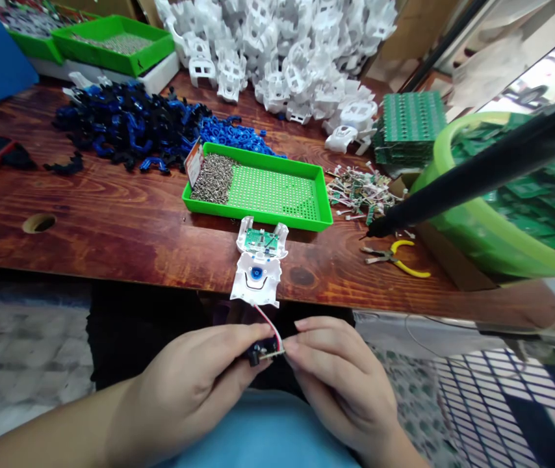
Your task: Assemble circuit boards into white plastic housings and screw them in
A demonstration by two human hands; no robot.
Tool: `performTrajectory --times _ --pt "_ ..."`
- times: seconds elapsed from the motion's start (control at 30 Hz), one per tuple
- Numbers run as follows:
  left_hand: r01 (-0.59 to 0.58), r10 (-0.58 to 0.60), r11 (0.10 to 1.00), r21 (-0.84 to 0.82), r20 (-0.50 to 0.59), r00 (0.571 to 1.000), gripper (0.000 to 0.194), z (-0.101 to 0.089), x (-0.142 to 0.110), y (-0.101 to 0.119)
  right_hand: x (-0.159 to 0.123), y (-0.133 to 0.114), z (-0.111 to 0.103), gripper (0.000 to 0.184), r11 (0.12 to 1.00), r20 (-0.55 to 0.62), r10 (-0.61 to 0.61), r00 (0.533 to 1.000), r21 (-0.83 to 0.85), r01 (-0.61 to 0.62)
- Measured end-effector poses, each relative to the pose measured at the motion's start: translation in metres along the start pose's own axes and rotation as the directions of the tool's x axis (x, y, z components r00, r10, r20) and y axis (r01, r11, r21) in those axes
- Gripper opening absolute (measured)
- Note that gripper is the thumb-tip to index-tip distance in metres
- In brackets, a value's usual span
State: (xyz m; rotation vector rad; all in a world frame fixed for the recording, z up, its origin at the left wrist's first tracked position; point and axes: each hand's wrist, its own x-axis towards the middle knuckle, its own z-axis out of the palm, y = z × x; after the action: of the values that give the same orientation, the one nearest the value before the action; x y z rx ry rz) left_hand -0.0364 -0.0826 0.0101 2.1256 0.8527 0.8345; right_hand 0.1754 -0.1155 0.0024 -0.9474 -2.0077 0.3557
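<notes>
Below the table's front edge, my left hand (199,380) and my right hand (338,374) meet, each pinching a small black wired part (262,354). Red and white wires (268,323) run from that part up to a white plastic housing (259,263). The housing lies on the wooden table (112,221) at its front edge, with a green circuit board and a blue button inside. A green tray (277,192) with a heap of small screws at its left end sits just behind the housing.
Blue and black plastic clips (131,130) lie heaped at the left, white housings (287,52) at the back. Stacked green boards (409,127), a green basin (496,227), loose wired parts (360,188), yellow-handled pliers (397,258) and a black tool (477,172) crowd the right.
</notes>
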Motion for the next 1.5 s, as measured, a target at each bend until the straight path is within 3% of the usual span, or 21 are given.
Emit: performTrajectory --times 0.2,0.43,0.53,0.73,0.87,0.97,1.27,1.43,1.5 --pt "0.161 -0.160 0.984 -0.076 0.009 0.987 0.028 0.005 -0.003 0.000 0.005 -0.003 0.003 0.035 0.997 -0.023 0.078 0.997 0.004 -0.078" --pt "0.141 -0.143 0.984 -0.108 -0.007 0.990 0.027 0.003 -0.001 -0.002 0.007 -0.008 0.007 0.030 0.991 -0.048 0.131 0.990 -0.012 -0.131" --pt "0.188 -0.191 0.961 -0.203 0.007 0.982 0.029 0.004 -0.003 -0.004 0.008 -0.011 0.011 0.029 0.992 -0.081 0.124 0.989 -0.008 -0.125" --pt "0.378 -0.362 0.755 -0.535 0.140 0.922 0.029 0.006 -0.004 -0.007 0.007 -0.015 0.019 0.034 0.990 -0.102 0.094 0.990 -0.097 -0.104" --pt "0.421 -0.424 0.583 -0.695 0.181 0.887 0.029 0.005 0.001 -0.003 0.005 -0.017 0.022 0.034 0.983 -0.110 0.128 0.986 -0.121 -0.141" --pt "0.423 -0.444 0.518 -0.743 0.189 0.876 0.030 0.005 0.005 0.000 0.006 -0.018 0.024 0.035 0.983 -0.123 0.121 0.985 -0.122 -0.136" --pt "0.437 -0.441 0.496 -0.751 0.216 0.871 0.029 0.003 0.007 0.003 0.006 -0.020 0.027 0.034 0.973 -0.190 0.050 0.981 -0.211 -0.091" --pt "0.445 -0.420 0.563 -0.696 0.223 0.880 0.027 0.004 0.007 0.004 0.007 -0.022 0.027 0.033 0.968 -0.196 0.019 0.980 -0.243 -0.068" --pt "0.459 -0.423 0.538 -0.707 0.244 0.873 0.027 0.005 0.006 0.004 0.007 -0.022 0.027 0.034 0.966 -0.194 0.016 0.981 -0.249 -0.065"
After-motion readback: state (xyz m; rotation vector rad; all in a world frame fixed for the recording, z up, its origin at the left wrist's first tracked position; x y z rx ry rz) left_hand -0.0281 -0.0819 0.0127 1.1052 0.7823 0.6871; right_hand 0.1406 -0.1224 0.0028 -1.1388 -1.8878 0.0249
